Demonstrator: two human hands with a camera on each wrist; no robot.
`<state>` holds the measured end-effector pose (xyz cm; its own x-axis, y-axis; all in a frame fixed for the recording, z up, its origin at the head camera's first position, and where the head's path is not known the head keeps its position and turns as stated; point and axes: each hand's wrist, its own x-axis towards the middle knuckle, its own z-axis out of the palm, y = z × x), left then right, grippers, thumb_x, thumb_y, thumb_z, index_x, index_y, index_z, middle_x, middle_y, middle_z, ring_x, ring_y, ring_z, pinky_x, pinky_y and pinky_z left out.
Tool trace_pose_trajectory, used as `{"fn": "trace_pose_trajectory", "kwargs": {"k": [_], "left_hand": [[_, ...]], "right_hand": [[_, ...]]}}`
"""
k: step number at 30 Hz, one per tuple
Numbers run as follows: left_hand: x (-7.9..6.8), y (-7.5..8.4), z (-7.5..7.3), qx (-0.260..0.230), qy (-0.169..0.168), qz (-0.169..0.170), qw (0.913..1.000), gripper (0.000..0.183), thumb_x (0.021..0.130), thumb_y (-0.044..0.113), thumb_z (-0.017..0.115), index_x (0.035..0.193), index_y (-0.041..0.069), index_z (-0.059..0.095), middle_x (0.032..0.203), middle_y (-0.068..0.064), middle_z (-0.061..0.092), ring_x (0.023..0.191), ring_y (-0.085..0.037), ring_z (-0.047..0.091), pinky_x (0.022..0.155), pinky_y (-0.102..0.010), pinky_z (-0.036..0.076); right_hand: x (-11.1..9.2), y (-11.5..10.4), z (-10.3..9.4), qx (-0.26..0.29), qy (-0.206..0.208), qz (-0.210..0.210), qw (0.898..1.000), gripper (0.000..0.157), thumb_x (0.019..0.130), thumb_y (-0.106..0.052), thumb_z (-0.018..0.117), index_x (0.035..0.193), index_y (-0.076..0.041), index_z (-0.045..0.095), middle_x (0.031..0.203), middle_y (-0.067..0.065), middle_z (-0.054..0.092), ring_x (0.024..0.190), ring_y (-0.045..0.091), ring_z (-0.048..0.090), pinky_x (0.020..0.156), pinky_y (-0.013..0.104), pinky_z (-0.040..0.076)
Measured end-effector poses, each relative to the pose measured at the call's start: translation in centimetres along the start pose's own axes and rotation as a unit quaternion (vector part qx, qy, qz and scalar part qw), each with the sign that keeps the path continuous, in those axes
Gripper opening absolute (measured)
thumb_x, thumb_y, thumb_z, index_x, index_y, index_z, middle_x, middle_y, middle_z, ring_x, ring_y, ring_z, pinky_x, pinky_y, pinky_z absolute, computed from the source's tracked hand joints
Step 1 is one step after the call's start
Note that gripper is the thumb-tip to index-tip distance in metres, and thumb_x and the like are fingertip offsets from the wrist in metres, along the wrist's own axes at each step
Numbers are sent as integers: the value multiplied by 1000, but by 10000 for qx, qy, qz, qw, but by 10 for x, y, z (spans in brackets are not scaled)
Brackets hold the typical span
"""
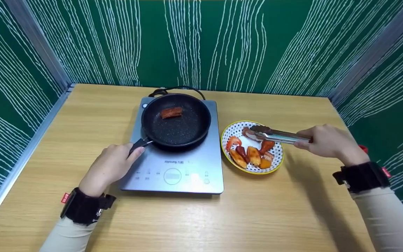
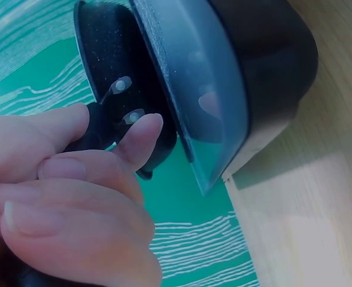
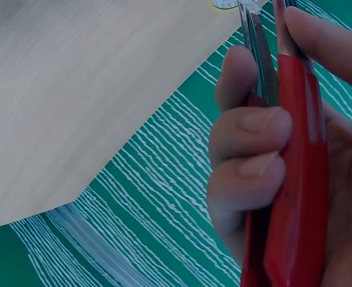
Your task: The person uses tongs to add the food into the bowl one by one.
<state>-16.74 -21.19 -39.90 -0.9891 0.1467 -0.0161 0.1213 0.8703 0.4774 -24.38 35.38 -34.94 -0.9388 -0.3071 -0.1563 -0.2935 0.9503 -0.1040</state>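
My left hand (image 1: pixel 112 168) grips the black handle (image 1: pixel 139 145) of a dark frying pan (image 1: pixel 184 131); its fingers curl round it in the left wrist view. The pan sits on a silver induction cooker (image 1: pixel 187 182), with one reddish-brown piece of food (image 1: pixel 171 112) inside. On the right, my right hand (image 1: pixel 327 141) holds metal tongs (image 1: pixel 285 136), whose red handles (image 3: pixel 296 179) show in the right wrist view. Their dark tips reach into a dotted, yellow-rimmed bowl (image 1: pixel 225 134), beside a brown piece of food (image 1: pixel 246 132). Whether the tips pinch it, I cannot tell.
Several food pieces, among them a tomato-like red slice (image 1: pixel 234 141) and a yellow-brown chunk (image 1: pixel 254 155), lie in the bowl. A black cable (image 1: pixel 187 86) runs behind the cooker. Green panels (image 1: pixel 215 45) with white lines enclose the wooden table (image 1: pixel 257 210) at back and sides.
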Motion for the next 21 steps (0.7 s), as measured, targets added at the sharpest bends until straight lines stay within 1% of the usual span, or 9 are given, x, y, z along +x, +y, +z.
{"fn": "trace_pose_trajectory", "kwargs": {"k": [3, 7, 12, 16, 19, 21], "left_hand": [[0, 0, 1, -59, -56, -68, 9999, 43, 102, 49, 41, 84, 13, 54, 65, 0, 38, 55, -18, 43, 51, -32, 32], [0, 0, 2, -95, -85, -135, 9998, 44, 102, 50, 41, 85, 13, 54, 66, -1, 38, 56, -19, 43, 51, -31, 32], [0, -1, 2, -61, -38, -97, 9999, 43, 102, 50, 41, 84, 13, 54, 66, -1, 38, 56, -18, 43, 52, -32, 32], [0, -2, 2, -31, 2, -48, 10000, 44, 102, 50, 42, 84, 12, 54, 65, -1, 39, 56, -19, 44, 52, -32, 32], [0, -1, 2, -58, -13, -75, 10000, 44, 102, 51, 41, 84, 13, 54, 66, -1, 39, 57, -19, 44, 52, -32, 32], [0, -1, 2, -27, 3, -48, 10000, 44, 102, 50, 41, 85, 12, 54, 66, -1, 39, 57, -19, 43, 52, -32, 32]], "right_hand": [[-3, -4, 2, -352, 298, -156, 9988, 39, 89, -57, 63, 108, -24, 71, 73, -3, 58, 63, 17, 48, 55, 33, 33], [-5, -8, 6, -848, 747, -403, 9928, 24, 88, -48, 69, 100, -27, 70, 67, -5, 57, 58, 16, 46, 50, 32, 33], [-7, -8, 10, -1165, 1066, -587, 9857, 17, 89, -42, 71, 98, -27, 70, 64, -5, 54, 53, 15, 44, 45, 31, 32], [-9, -5, 14, -1299, 1305, -714, 9803, 17, 88, -37, 72, 99, -24, 70, 63, -4, 55, 49, 15, 40, 42, 29, 29], [-11, -4, 17, -1380, 1572, -869, 9740, 21, 87, -36, 74, 101, -21, 72, 64, -2, 58, 48, 15, 38, 41, 28, 28], [-12, -4, 18, -1500, 1731, -919, 9691, 23, 86, -37, 75, 103, -21, 73, 63, -2, 57, 47, 14, 38, 41, 29, 28]]}}
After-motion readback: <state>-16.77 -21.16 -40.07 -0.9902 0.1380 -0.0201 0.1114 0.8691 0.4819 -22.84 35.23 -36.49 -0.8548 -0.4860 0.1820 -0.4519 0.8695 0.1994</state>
